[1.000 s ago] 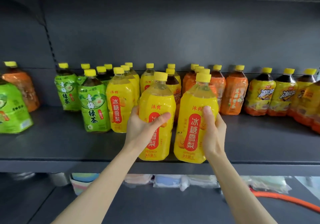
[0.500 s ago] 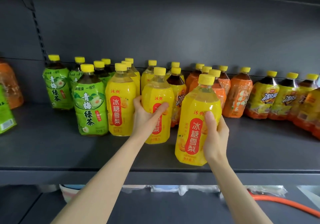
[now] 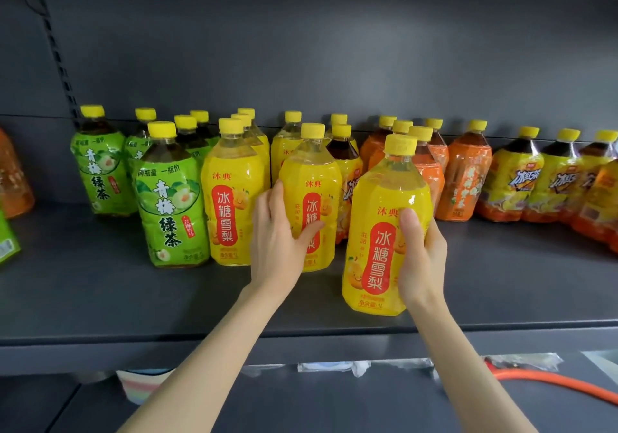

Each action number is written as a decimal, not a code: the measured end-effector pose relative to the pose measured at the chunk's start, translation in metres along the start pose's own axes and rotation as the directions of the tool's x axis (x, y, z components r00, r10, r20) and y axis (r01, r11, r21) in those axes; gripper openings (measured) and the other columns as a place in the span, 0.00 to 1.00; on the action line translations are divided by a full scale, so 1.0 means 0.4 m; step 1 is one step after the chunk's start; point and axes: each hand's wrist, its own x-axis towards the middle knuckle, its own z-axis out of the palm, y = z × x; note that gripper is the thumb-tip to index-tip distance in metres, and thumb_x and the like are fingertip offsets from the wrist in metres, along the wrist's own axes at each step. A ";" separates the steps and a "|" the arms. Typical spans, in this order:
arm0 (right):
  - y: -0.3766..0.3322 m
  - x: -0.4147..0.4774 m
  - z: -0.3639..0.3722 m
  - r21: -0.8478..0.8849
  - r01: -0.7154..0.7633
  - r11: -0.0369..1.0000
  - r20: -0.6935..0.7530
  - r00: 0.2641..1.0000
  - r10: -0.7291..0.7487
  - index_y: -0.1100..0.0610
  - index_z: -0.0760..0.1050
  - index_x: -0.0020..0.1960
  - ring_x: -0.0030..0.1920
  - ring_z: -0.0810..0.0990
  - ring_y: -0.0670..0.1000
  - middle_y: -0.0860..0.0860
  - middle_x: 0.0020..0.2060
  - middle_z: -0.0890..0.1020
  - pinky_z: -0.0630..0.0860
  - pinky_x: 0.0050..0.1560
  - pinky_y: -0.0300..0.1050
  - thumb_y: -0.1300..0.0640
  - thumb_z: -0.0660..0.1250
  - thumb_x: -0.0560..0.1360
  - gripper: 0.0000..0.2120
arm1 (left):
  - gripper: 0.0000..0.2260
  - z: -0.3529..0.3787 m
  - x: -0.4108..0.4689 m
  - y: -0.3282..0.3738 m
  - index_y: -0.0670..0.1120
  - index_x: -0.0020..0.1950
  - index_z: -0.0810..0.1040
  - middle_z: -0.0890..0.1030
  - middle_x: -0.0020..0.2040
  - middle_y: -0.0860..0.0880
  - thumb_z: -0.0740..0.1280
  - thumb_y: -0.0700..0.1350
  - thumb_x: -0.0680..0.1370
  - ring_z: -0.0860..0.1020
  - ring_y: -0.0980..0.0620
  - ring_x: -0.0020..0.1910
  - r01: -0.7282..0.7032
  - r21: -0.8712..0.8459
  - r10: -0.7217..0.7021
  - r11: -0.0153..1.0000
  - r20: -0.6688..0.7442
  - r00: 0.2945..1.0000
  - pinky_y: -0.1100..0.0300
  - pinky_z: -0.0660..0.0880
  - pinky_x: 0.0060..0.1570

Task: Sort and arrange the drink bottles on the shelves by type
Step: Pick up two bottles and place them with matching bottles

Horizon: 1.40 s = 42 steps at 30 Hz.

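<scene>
Fingers (image 3: 309,232) of the left hand (image 3: 277,235) wrap the side of a yellow pear-drink bottle (image 3: 314,171) mid-frame, thumb lying across its red label. That bottle looks to be standing on the shelf (image 3: 133,299), just beside a third yellow bottle (image 3: 230,198) to its left in the frame. The right hand (image 3: 423,258) grips a second pear bottle (image 3: 378,255) below and right of centre, near the shelf's front edge and leaning a bit. Can't tell if its base is down or just off the shelf.

My guess is both are held mid-body so they don't tip while being slid in with their own kind.

Further out, green tea bottles (image 3: 167,205) are grouped at frame left, orange bottles (image 3: 465,178) right of centre, and iced-tea bottles (image 3: 521,181) at far right. One dark stray bottle (image 3: 344,151) stands in the yellow bunch, just behind the held ones, so the sort isn't finished imo. The right-hand bottle probably wants the spot next to the left-hand one.
</scene>
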 end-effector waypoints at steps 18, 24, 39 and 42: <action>0.011 -0.001 0.035 0.029 0.009 1.000 0.015 1.000 -0.009 0.51 0.74 0.62 0.50 0.84 0.49 0.49 0.50 0.84 0.81 0.43 0.42 0.33 0.64 0.63 0.33 | 0.37 -0.053 0.107 -0.056 0.40 0.72 0.65 0.69 0.70 0.37 0.72 0.57 0.70 0.66 0.40 0.71 -0.451 0.615 0.405 0.646 0.225 0.886 0.42 0.55 0.70; 0.022 0.006 0.055 0.023 0.003 1.000 0.055 0.998 -0.005 0.42 0.75 0.53 0.49 0.84 0.47 0.43 0.47 0.85 0.81 0.44 0.42 0.33 0.64 0.63 0.22 | 0.37 -0.048 0.118 -0.051 0.41 0.72 0.66 0.69 0.70 0.37 0.72 0.58 0.70 0.66 0.40 0.71 -0.442 0.663 0.393 0.604 0.235 0.889 0.41 0.51 0.71; 0.080 0.010 0.208 0.004 0.033 0.999 0.224 0.974 -0.033 0.43 0.65 0.66 0.56 0.81 0.46 0.45 0.58 0.79 0.81 0.48 0.40 0.38 0.72 0.61 0.37 | 0.22 -0.083 0.125 -0.164 0.40 0.73 0.63 0.65 0.72 0.38 0.50 0.51 0.83 0.64 0.41 0.71 -0.194 0.273 0.254 0.942 -0.205 0.945 0.51 0.62 0.67; 0.086 0.015 0.214 -0.003 0.010 1.000 0.241 0.971 -0.009 0.45 0.62 0.69 0.56 0.81 0.46 0.44 0.59 0.78 0.80 0.48 0.39 0.41 0.72 0.65 0.36 | 0.22 -0.083 0.127 -0.173 0.39 0.73 0.63 0.65 0.72 0.38 0.50 0.51 0.83 0.64 0.41 0.71 -0.219 0.270 0.278 0.938 -0.205 0.938 0.53 0.63 0.66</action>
